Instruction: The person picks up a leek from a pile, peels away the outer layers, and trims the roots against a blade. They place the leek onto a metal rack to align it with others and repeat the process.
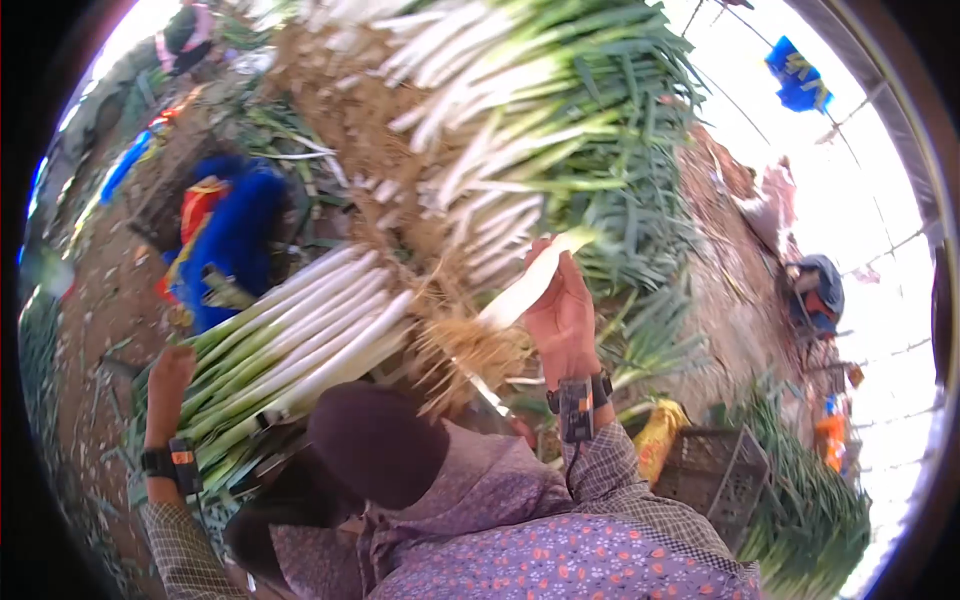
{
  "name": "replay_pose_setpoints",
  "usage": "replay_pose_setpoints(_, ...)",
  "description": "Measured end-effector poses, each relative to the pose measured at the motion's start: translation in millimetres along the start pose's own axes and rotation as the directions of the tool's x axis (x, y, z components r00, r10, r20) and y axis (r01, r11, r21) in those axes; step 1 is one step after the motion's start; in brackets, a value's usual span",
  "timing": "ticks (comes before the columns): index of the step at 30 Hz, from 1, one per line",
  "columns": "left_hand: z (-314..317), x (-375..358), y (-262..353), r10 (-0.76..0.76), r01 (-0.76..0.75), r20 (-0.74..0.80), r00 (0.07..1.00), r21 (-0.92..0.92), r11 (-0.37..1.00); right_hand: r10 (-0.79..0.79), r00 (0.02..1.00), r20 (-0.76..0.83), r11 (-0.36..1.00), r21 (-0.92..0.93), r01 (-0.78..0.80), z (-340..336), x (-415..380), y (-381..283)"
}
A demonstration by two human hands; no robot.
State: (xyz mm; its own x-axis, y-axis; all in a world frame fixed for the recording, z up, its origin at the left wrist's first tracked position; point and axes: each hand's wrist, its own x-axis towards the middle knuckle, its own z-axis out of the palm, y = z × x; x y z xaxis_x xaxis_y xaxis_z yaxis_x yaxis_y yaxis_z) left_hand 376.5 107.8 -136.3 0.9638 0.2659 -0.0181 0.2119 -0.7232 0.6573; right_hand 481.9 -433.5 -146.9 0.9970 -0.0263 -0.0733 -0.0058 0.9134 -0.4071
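My right hand (562,320) grips one leek (522,292); left hand (172,382) at leafy edge of leek row (305,325), fingers unclear. Ground strip (728,320) borders leek pile (570,105).

Leek pile (600,130) ahead, crate (738,462) R.

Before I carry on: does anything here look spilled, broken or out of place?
Nothing looks clearly damaged. The untidiest spot is the soil on the left, littered with leaf scraps, which stand out beside the neatly lined-up leeks.
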Motion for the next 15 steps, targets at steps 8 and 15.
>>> replay_pose_setpoints(8,-54,-100,162,0.224,-0.262,-0.143,0.964,-0.363,0.894,0.217,0.834,0.507,0.867,-0.493,0.074,183,-57,92)
replay_pose_setpoints(15,-40,-128,232,0.040,-0.471,-0.540,0.841,-0.691,0.549,0.415,0.368,0.832,0.523,-0.549,0.652,234,-148,167)
